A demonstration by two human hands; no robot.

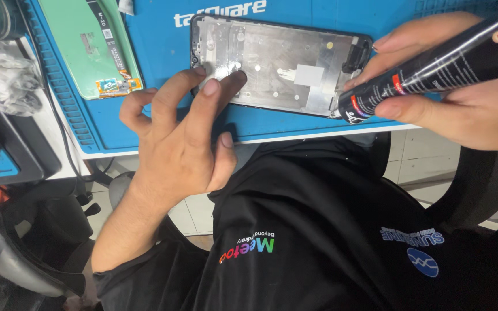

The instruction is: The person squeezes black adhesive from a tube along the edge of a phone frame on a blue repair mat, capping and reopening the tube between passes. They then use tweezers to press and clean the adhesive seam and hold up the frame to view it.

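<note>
Laying adhesive along the phone frame [278, 72] edge: right hand [462, 98] pinching the black tube [433, 66], left hand [183, 135] spread, fingertips pressing it; next needs steady nozzle travel.

A single head-worn view is given, aimed steeply down and close in from above the person's chest, so that the blue rubber work mat [162, 52] is seen across the upper frame and the black printed shirt [318, 230] across the lower frame.
</note>
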